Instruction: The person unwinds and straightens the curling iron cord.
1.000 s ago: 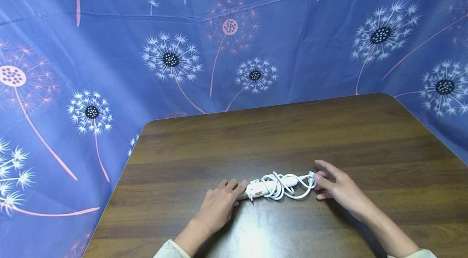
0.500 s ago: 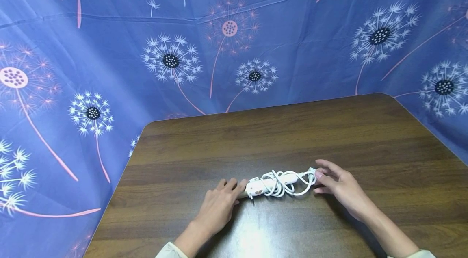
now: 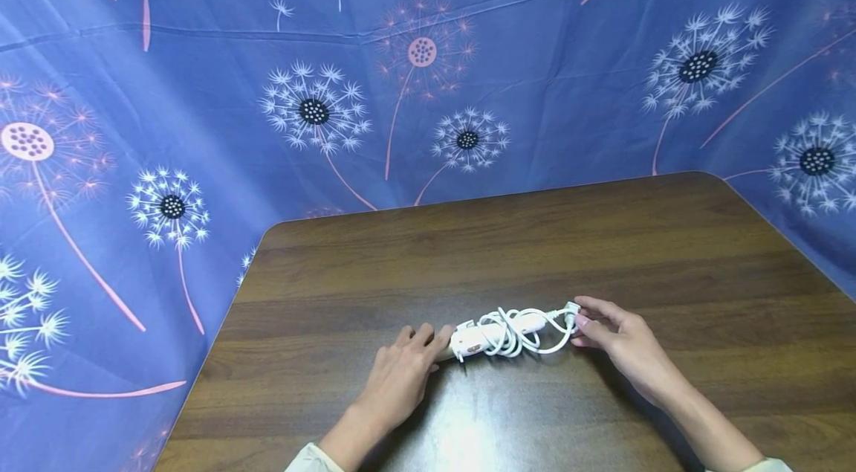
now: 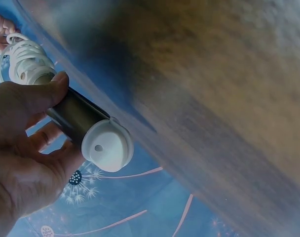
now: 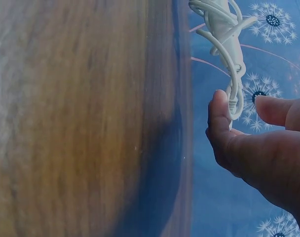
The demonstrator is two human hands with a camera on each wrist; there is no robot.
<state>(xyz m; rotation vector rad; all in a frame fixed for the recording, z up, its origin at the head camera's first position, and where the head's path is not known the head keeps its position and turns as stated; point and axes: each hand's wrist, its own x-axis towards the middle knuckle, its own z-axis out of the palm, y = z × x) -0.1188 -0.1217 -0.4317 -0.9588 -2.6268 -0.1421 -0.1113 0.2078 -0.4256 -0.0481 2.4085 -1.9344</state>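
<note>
A curling iron with a white handle (image 3: 471, 340) lies across the near middle of the table, its white cord (image 3: 511, 334) wound in loops around the handle. My left hand (image 3: 403, 383) grips its barrel. In the left wrist view the dark barrel (image 4: 81, 114) runs between thumb and fingers and ends in a white round tip (image 4: 108, 148). My right hand (image 3: 625, 346) is at the other end, thumb and fingers pinching the white plug (image 3: 571, 309) and the cord beside it. The fingers partly hide that spot.
The brown wood-grain table (image 3: 508, 249) extends behind and to both sides of the hands. A blue cloth with dandelion prints (image 3: 535, 100) hangs along its back and sides.
The plug and the cord's right end have shifted slightly up, away from the person, at my right fingers. The left hand keeps its place on the barrel.
</note>
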